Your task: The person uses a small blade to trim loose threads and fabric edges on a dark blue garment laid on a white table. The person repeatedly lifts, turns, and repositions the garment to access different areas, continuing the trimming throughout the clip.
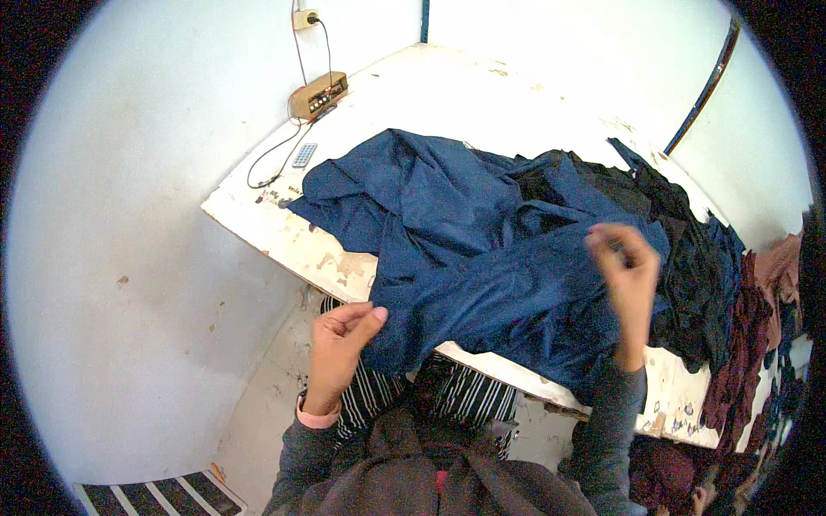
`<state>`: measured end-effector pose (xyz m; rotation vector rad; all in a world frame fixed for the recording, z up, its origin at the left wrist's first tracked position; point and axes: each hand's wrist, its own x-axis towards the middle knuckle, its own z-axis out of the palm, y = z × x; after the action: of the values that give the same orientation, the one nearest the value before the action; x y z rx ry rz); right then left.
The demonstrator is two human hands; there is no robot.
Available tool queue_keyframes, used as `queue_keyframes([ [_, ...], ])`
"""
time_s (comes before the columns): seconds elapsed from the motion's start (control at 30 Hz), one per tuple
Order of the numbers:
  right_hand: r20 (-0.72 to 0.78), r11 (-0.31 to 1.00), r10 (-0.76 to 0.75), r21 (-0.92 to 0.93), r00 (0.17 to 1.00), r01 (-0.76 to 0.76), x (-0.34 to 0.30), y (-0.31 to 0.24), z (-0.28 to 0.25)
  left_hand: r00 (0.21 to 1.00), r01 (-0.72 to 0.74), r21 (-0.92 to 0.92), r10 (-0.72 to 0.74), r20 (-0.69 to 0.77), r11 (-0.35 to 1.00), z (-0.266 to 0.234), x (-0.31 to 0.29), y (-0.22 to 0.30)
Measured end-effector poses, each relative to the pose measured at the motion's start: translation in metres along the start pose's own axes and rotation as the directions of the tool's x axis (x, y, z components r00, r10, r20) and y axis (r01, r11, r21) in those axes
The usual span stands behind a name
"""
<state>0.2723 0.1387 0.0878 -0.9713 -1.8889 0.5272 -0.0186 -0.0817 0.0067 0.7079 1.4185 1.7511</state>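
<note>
A large dark blue cloth (456, 284) lies crumpled over the table, its near edge hanging past the front. My left hand (340, 344) pinches that cloth at its left edge, thumb and fingertips together. Above the right part of the cloth is my right hand (632, 271), its fingers curled in toward the thumb. Whatever those fingertips may hold is too small to make out. Black cloth (680, 258) is heaped beside and partly under the blue one on the right.
On the white, stained table (344, 267) are a brown box-like device (320, 96) with cables and a small remote control (305, 155). Maroon cloth (731, 370) hangs at the far right. Another person's hand (701, 499) shows at bottom right. A wall (155, 258) borders the left.
</note>
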Motion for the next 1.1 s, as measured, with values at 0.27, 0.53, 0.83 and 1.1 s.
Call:
queue_keyframes([
  [0.27, 0.343, 0.904, -0.169, 0.427, 0.924, 0.007, -0.062, -0.089, 0.096, 0.991, -0.014, 0.103, 0.0, 0.133, 0.995, 0.031, -0.02, 0.001],
  [0.53, 0.31, 0.969, -0.005, 0.238, 0.951, -0.072, -0.066, -0.095, 0.088, 0.993, -0.039, 0.115, 0.025, 0.114, 0.993, 0.028, -0.023, -0.001],
  [0.83, 0.376, 0.998, -0.042, 0.062, 0.926, 0.02, -0.074, -0.097, 0.086, 0.984, -0.019, 0.199, -0.017, 0.176, 0.98, 0.033, -0.023, 0.006],
  [1.1, 0.343, 0.995, -0.093, 0.056, 0.935, 0.079, -0.074, -0.093, 0.088, 0.985, -0.07, 0.209, 0.034, 0.171, 0.975, 0.033, -0.024, 0.008],
])
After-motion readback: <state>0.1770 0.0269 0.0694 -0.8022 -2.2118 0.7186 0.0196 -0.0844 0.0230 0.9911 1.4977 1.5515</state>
